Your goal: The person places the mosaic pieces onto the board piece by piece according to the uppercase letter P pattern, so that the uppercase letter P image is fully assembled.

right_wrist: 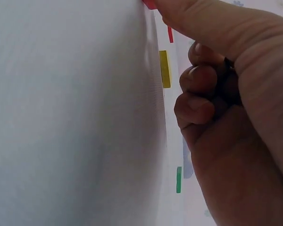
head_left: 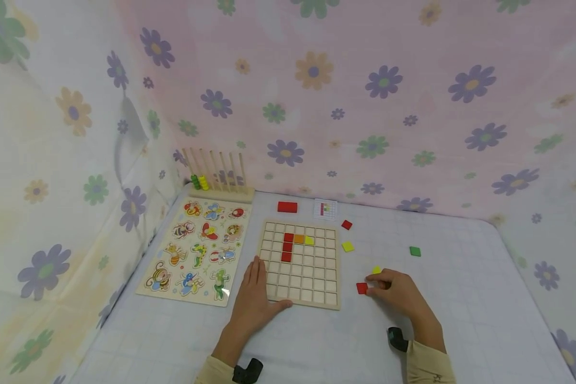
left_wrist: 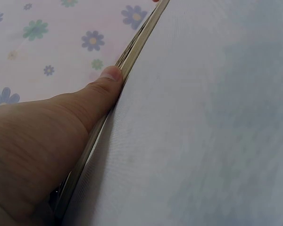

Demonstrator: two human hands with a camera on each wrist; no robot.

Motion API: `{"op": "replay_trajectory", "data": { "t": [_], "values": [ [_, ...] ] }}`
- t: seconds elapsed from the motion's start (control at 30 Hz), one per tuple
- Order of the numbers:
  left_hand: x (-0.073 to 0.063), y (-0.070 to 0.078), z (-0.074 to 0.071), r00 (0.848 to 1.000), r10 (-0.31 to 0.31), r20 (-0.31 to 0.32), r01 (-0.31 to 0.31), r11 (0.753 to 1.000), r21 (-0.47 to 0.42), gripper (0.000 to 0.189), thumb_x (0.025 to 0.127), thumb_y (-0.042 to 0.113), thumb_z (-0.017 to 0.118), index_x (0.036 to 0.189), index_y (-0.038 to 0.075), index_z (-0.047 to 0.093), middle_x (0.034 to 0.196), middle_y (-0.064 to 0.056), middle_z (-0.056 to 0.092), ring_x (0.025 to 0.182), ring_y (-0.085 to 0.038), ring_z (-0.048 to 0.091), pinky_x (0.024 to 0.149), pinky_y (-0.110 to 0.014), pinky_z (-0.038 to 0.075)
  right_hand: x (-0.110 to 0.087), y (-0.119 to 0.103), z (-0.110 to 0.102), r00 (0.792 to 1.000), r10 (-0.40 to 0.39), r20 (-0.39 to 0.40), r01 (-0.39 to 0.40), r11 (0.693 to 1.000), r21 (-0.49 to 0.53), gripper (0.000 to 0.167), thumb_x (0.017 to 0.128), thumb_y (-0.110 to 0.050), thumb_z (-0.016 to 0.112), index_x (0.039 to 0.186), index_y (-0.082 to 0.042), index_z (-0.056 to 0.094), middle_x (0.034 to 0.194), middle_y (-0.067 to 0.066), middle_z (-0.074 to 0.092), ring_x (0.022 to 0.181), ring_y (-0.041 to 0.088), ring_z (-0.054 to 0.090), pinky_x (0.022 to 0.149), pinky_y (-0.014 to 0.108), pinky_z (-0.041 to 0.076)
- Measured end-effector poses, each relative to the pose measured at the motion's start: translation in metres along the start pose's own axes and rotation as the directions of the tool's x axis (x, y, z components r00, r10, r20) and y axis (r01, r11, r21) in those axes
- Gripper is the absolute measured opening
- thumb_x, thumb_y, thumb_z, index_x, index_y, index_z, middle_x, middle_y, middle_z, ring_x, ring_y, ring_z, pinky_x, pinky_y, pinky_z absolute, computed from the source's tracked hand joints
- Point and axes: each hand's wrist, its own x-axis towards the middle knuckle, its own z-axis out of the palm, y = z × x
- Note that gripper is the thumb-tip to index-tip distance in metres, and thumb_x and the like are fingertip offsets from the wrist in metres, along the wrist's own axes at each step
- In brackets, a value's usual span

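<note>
A wooden grid board (head_left: pixel 301 295) bears a column of red tiles (head_left: pixel 287 247), with an orange tile (head_left: pixel 300 239) and a yellow tile (head_left: pixel 309 240) beside its top. My left hand (head_left: pixel 255 298) rests at the board's near left corner, fingers straight along the left side. Its thumb (left_wrist: pixel 104 87) presses on the front edge. To the right of the board, my right hand (head_left: pixel 400 293) pinches a loose red tile (head_left: pixel 362 288) with thumb and forefinger; the other fingers are curled in. A yellow tile (head_left: pixel 376 270) lies just behind that hand, partly hidden.
Another yellow tile (head_left: pixel 348 246), a red tile (head_left: pixel 347 225) and a green tile (head_left: pixel 415 251) lie to the right. Behind the board are a red block (head_left: pixel 287 207) and a pattern card (head_left: pixel 325 209). An insect puzzle (head_left: pixel 192 269) and a peg rack (head_left: pixel 225 194) stand left.
</note>
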Motion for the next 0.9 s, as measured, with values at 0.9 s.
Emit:
{"op": "replay_trajectory", "data": {
  "t": [0.9],
  "values": [
    [-0.001,0.001,-0.001,1.000,0.017,-0.021,-0.017,1.000,-0.002,0.129,0.073,0.070,0.079,0.162,0.000,0.017,0.173,-0.017,0.008,0.159,-0.037,0.012,0.126,-0.052,0.028,-0.005,-0.012,0.005,0.998,-0.032,0.058,0.029,0.999,0.036,0.021,0.087,-0.014,0.080,0.108,-0.013,0.077,0.079,-0.002,0.053,0.077,0.014,0.049,0.062,0.023,0.039]
  ]
}}
